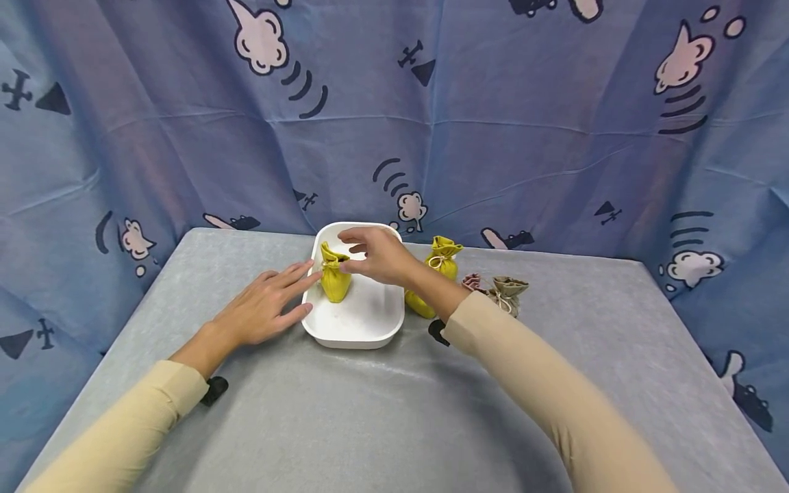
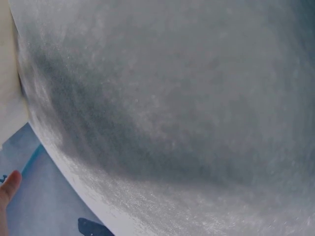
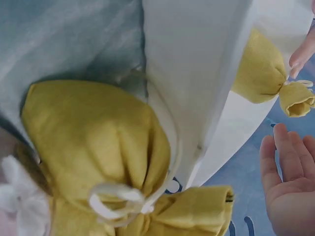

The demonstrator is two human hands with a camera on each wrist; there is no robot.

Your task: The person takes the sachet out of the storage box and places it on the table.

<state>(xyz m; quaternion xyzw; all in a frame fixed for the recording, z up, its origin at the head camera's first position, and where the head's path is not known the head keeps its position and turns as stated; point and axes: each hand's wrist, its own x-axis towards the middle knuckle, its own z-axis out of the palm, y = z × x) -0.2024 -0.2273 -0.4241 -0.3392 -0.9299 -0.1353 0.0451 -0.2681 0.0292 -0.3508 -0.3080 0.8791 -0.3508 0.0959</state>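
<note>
A yellow drawstring pouch [image 1: 335, 281] stands upright in the white tray [image 1: 364, 329], its neck tied with a pale cord. My left hand [image 1: 261, 305] reaches over the tray's left rim, its fingers straight and the fingertips right at the pouch's left side. From the right, my right hand [image 1: 379, 257] bends over the tray with its thumb tip beside the pouch's neck. In the right wrist view, the pouch [image 3: 261, 69] has its mouth unpinched, with a fingertip close to the cord. Loosely spread fingers [image 3: 288, 157] show apart from it.
Right of the tray are more yellow pouches [image 1: 442, 257], partly hidden by my right arm. Beyond them lie a grey-brown pouch [image 1: 508, 294] and a reddish striped one [image 1: 471, 281]. The grey table [image 1: 382, 424] ends at a blue patterned curtain [image 1: 505, 150].
</note>
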